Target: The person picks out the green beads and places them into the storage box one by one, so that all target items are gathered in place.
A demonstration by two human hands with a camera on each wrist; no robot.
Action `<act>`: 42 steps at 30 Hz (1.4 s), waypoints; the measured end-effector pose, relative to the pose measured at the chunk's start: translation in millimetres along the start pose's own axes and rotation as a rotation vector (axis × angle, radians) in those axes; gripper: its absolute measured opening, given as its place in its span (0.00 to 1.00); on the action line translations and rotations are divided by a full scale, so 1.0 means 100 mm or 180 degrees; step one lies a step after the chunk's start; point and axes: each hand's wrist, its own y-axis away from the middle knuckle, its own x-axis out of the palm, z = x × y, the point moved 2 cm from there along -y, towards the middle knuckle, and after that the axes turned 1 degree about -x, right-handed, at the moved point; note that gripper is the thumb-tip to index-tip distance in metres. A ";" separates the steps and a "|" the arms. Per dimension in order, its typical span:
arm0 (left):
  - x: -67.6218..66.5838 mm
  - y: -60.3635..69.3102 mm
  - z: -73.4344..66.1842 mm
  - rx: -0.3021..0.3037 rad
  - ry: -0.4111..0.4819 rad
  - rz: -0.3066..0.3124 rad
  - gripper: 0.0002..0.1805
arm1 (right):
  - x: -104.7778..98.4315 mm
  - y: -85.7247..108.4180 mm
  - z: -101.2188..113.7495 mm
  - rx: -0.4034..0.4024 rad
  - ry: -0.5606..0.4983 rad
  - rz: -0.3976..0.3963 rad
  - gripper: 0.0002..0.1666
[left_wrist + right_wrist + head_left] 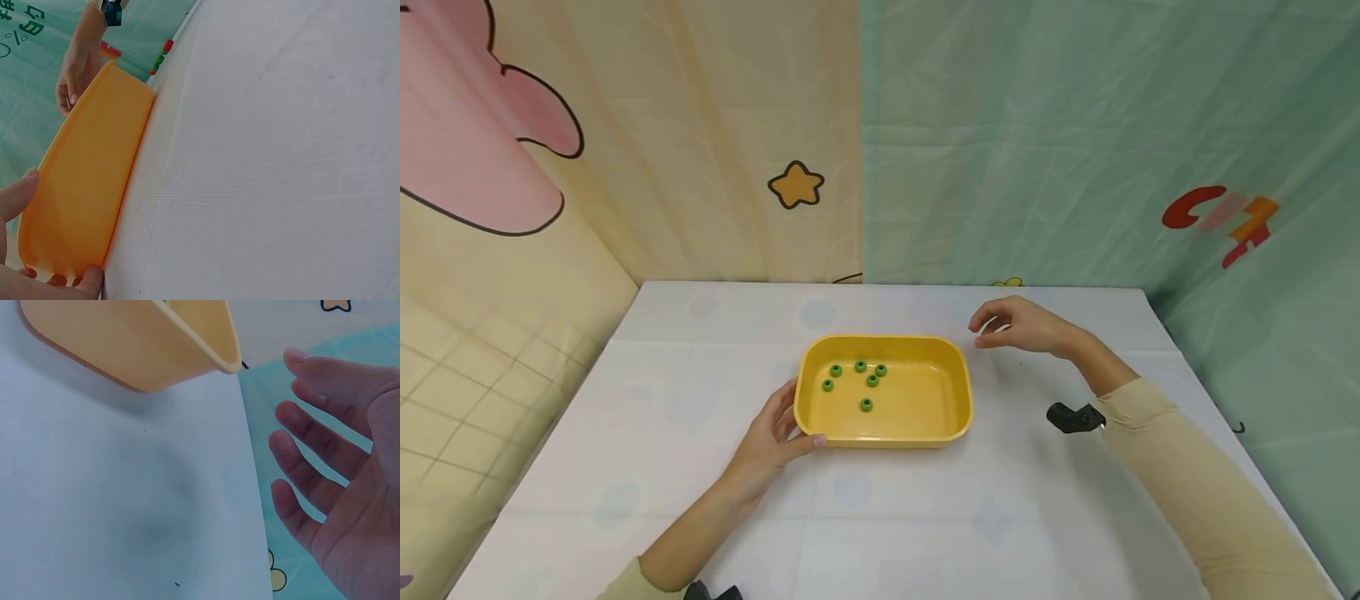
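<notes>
A shallow yellow tray (925, 404) stands on the table, with several small green beads (867, 405) loose in its left half. My left hand (766, 442) grips the tray's left end, thumb at the front corner and fingers along the side. In the left wrist view that thumb lies on the rim of the tray (87, 169), and fingertips show at its end. My right hand (1018, 325) hovers just beyond the tray's right end, apart from it. Its fingers are loosely bent with nothing between them, as the right wrist view of the hand (356, 469) confirms.
A white cloth covers the table (880, 525). Fabric curtains, cream (722, 100) and green (1075, 125), hang behind and beside it. Black wrist devices show near the right sleeve (1075, 418) and at the bottom edge by the left sleeve (640, 583).
</notes>
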 end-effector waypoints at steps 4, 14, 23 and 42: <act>0.00 0.00 0.01 0.0002 0.0001 -0.0001 0.53 | -0.03 0.08 -0.04 0.0039 0.0022 -0.0050 0.17; 0.00 0.00 0.01 0.0013 0.0006 -0.0002 0.54 | -0.10 0.28 -0.19 0.0159 0.0065 -0.0134 0.21; 0.01 0.00 0.00 0.0017 0.0007 0.0003 0.53 | -0.16 0.49 -0.39 0.0225 0.0120 -0.0342 0.19; 0.02 0.00 -0.01 -0.0010 0.0011 -0.0035 0.52 | -0.27 0.97 -0.91 0.0550 -0.0031 -0.0571 0.20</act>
